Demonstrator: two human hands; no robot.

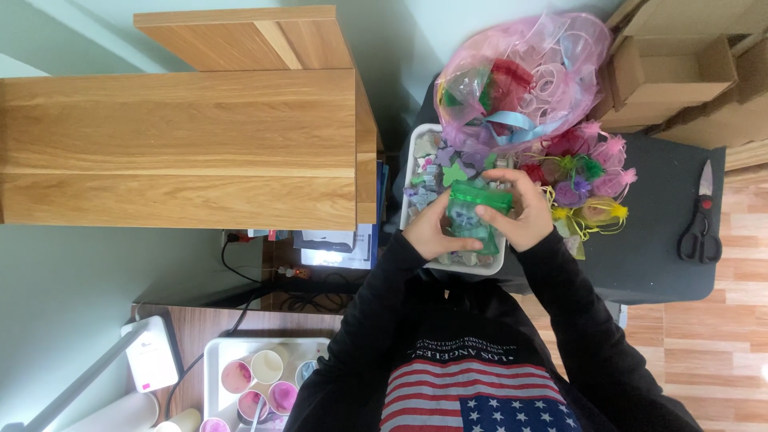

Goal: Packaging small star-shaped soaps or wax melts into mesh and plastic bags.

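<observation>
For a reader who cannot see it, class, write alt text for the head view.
Two hands, left hand and right hand, hold a small green mesh pouch over a white tray of small coloured shapes. Beyond it lie a pink bag of pouches and black scissors on a dark table.

Soft, even daylight fills the view I look down through, bright without harsh glare. The wooden cabinet [184,144] is evenly lit, and a dark shadowed gap sits beneath it. The sheer pink bag [524,76] catches small pale glints. My black sleeves swallow detail. Straight edges bow slightly toward the corners. Focus is fairly sharp, though small pieces in the white tray [410,172] blur together.
</observation>
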